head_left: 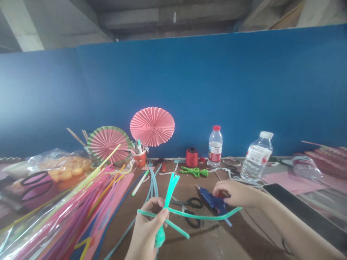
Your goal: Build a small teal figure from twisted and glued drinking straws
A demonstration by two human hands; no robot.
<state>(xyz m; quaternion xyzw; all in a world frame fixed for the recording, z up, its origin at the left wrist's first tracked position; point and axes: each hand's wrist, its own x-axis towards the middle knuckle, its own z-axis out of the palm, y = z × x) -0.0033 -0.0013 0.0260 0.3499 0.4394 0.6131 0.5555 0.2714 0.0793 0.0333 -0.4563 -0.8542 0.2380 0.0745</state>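
Observation:
My left hand (149,225) pinches a bundle of teal pipe cleaners (171,187) between thumb and fingers. Several stems stand up from the grip, others stick out sideways, and a thick wound part (160,236) hangs below. One long stem runs right, passing in front of the glue gun. My right hand (230,192) curls its fingers over the blue glue gun (213,199), which lies on the table with its nozzle pointing up and left. A glue stick end (229,222) shows at its back. Black-handled scissors (193,204) lie between my hands.
Bagged colourful pipe cleaners (89,209) cover the left side. Paper fans (152,126) and a cup of markers (140,159) stand at the back. Further right are red thread (192,157), green cord (193,172), water bottles (256,157) and a dark flat slab (300,209).

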